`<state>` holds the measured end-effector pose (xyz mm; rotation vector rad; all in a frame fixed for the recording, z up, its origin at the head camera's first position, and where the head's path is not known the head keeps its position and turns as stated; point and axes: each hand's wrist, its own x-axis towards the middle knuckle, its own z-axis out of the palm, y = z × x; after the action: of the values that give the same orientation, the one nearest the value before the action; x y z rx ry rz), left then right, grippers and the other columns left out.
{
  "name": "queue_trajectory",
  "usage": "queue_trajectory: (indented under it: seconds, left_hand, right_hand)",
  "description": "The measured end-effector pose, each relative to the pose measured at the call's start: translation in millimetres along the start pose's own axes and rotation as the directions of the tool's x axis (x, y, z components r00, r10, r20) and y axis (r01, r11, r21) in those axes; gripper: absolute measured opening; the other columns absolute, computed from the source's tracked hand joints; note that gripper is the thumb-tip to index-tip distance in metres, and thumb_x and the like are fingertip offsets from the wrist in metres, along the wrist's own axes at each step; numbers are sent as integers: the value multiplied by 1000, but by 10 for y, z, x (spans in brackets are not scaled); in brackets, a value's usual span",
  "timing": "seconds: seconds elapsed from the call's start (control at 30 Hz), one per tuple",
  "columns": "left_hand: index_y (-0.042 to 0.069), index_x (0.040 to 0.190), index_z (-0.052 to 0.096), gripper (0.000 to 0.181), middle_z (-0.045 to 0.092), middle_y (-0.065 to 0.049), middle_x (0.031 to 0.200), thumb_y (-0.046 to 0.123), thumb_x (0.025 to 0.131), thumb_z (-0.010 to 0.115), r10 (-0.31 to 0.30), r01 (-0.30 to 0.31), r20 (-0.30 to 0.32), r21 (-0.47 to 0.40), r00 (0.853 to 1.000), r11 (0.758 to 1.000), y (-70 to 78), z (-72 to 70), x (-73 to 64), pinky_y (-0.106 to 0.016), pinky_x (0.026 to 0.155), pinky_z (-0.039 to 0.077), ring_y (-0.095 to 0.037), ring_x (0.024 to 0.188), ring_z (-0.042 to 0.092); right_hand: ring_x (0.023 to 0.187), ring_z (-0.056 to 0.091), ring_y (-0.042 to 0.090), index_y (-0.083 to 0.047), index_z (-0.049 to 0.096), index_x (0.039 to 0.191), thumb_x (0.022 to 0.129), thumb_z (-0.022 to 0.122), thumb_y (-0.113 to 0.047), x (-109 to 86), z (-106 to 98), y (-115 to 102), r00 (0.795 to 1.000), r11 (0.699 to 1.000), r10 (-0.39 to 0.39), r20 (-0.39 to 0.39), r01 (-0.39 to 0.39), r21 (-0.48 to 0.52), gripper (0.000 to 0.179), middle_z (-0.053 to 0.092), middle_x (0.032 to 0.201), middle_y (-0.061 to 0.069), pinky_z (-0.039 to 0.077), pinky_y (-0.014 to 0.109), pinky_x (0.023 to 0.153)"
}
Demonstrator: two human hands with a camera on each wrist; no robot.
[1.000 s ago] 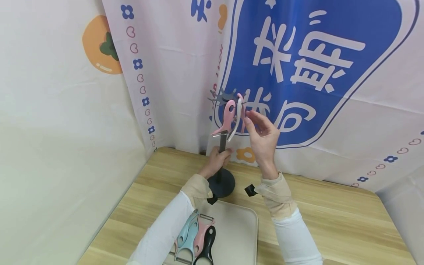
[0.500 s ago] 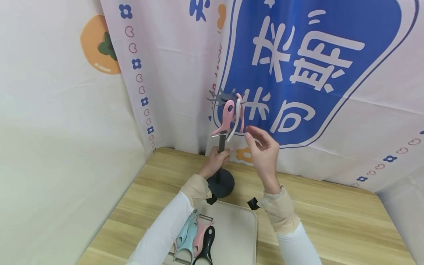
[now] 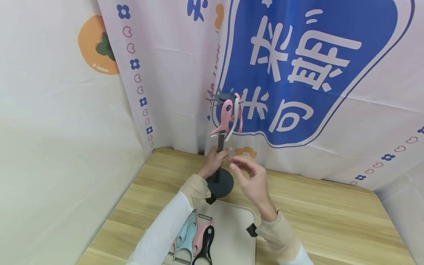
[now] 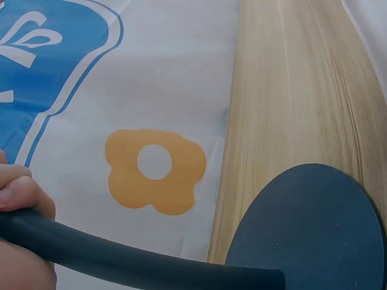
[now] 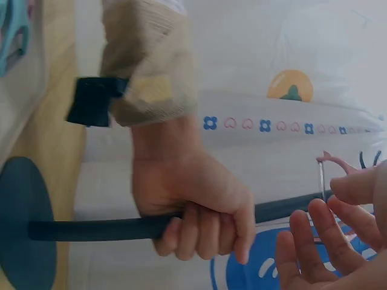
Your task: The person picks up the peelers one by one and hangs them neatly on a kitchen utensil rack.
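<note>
A black stand (image 3: 224,187) with a round base and a ring of hooks (image 3: 220,96) on top stands on the table. My left hand (image 3: 212,162) grips its pole, as the right wrist view also shows. From the hooks hang a pink peeler (image 3: 226,115), a white peeler (image 3: 236,112) seen edge-on and, behind it, another pink peeler (image 3: 241,119). My right hand (image 3: 254,182) is in front and to the right of the pole, low near the base, fingers loosely bent and holding nothing. In the right wrist view its fingers (image 5: 329,232) overlap the far end of the pole.
A beige tray (image 3: 236,232) lies in front of the stand. On its left side are light blue peelers (image 3: 189,237), a pink peeler (image 3: 200,232) and a black peeler (image 3: 208,241), close together. A printed cloth (image 3: 179,73) hangs behind the wooden table (image 3: 314,217).
My right hand has left the hanging peelers and come down toward me, to beside the stand's lower pole. My left hand keeps its grip on the pole.
</note>
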<state>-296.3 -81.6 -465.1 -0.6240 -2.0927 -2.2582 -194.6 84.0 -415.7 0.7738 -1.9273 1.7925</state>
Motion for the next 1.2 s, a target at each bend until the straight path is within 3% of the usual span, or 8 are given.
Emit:
queue_trajectory:
  seconds: [0.27, 0.43, 0.53, 0.7, 0.8, 0.9, 1.0, 1.2]
  left_hand:
    - [17, 55, 39, 55, 34, 10, 49, 26, 106, 57, 17, -18, 8, 20, 1000, 1000, -19, -5, -3, -26, 48, 25, -14, 47, 28]
    - [18, 54, 39, 55, 32, 10, 49, 27, 105, 57, 30, -30, 9, 19, 1000, 999, -23, -14, 5, -26, 48, 24, -10, 46, 26]
    - [17, 54, 38, 56, 31, 9, 49, 27, 106, 57, 40, -40, 20, 21, 999, 999, -13, -24, 1, -26, 48, 23, -9, 45, 24]
    - [16, 55, 38, 57, 32, 11, 49, 26, 108, 57, 28, -28, 27, 14, 999, 1000, -1, -18, -5, -26, 49, 23, -9, 45, 25]
    - [16, 55, 38, 57, 32, 12, 50, 26, 108, 57, 14, -14, 28, 15, 1000, 1000, -10, -19, -2, -26, 49, 24, -8, 46, 25]
    - [15, 55, 38, 58, 32, 12, 49, 26, 109, 57, 4, -5, 31, 26, 1000, 1000, -21, -23, -5, -26, 49, 24, -8, 47, 25]
    - [15, 55, 38, 58, 32, 12, 49, 25, 108, 57, 1, -2, 32, 32, 999, 999, -25, -25, -8, -26, 49, 24, -9, 47, 25]
    - [16, 55, 38, 57, 33, 11, 50, 23, 108, 57, 1, -2, 19, 22, 1000, 1000, -4, -18, -5, -26, 50, 24, -9, 48, 27]
  right_hand:
    - [99, 73, 18, -4, 77, 116, 97, 74, 2, -365, 106, 116, 980, 997, 32, 196, -18, -74, 19, 76, 113, 12, 59, 26, 89]
    - [93, 74, 20, -7, 79, 112, 99, 75, -3, -583, 181, 215, 942, 993, 24, 336, 16, -116, 14, 77, 107, 8, 62, 31, 82]
    - [88, 73, 13, -7, 80, 107, 99, 75, -7, -700, 228, 210, 911, 976, 115, 395, -30, -215, 9, 77, 100, 2, 63, 33, 77]
    - [76, 66, 1, -13, 78, 98, 98, 77, -18, -871, 302, 174, 799, 884, 379, 467, -164, -438, 5, 74, 88, -8, 57, 24, 69]
    - [65, 59, -2, -18, 74, 92, 93, 83, -38, -977, 357, 150, 717, 821, 486, 500, -179, -542, 22, 68, 77, -12, 50, 22, 60]
    - [58, 53, -1, -21, 69, 87, 84, 86, -58, -1099, 421, 108, 659, 757, 558, 504, -156, -635, 40, 60, 68, -16, 44, 25, 53]
    - [56, 49, 3, -23, 64, 83, 81, 85, -64, -1188, 493, 88, 632, 710, 594, 498, -121, -694, 46, 53, 64, -16, 40, 28, 50]
    - [59, 45, 5, -23, 58, 81, 79, 89, -58, -1232, 595, 109, 642, 654, 597, 481, -43, -756, 46, 49, 66, -13, 35, 30, 51]
